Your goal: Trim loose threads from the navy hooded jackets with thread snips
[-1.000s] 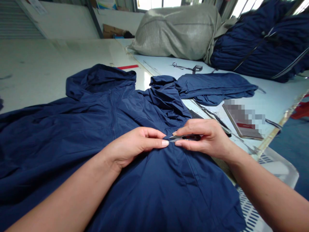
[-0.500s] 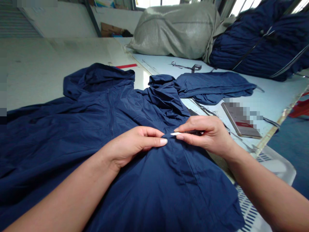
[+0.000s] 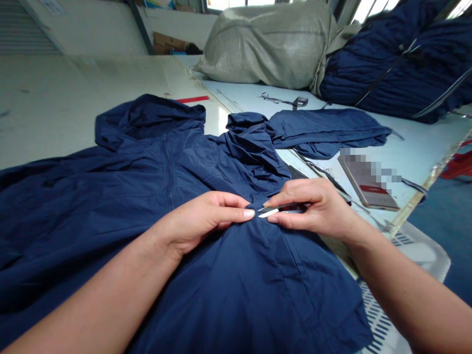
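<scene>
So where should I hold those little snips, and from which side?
Probably the dark handle of the thread snips, from the right, like that right hand: the shiny blades point left at the navy jacket, so the handle end is safer.

Pale work table (image 3: 92, 78), navy hooded jacket (image 3: 147, 167) spread under left hand (image 3: 201, 221) and right hand (image 3: 313, 206). Beyond right hand: folded navy garment (image 3: 324, 130), black strap (image 3: 283, 101), flat slab, partly blurred (image 3: 368, 184). Beyond left hand: red strip (image 3: 191, 100). Farther ahead: woven sack (image 3: 269, 44), strapped navy bundle (image 3: 391, 64).
</scene>
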Motion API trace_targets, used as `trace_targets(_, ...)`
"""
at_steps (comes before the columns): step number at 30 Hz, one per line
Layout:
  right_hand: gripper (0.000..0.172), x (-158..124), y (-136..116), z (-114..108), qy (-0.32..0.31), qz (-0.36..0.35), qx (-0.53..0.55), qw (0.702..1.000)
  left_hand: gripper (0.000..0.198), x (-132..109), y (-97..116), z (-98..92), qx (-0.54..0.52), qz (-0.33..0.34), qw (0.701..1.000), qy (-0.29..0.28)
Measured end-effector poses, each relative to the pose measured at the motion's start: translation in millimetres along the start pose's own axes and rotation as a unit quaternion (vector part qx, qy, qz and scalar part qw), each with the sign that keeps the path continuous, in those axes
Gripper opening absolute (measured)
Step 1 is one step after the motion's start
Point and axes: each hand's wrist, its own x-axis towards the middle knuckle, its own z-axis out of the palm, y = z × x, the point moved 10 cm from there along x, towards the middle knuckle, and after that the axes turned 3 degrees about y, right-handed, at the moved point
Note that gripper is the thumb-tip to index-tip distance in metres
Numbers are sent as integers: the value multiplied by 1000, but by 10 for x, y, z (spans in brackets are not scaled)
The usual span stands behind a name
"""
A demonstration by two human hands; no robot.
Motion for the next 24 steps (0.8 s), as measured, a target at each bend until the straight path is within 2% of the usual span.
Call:
trace_targets(19,11,21,-35,44,-11,-5,12,1000,33,-3,13,18,8,1,1000,-2)
trace_targets(24,11,14,10,-13,15,10,9,1000,31,-3,26,8,17,11,1000,-6)
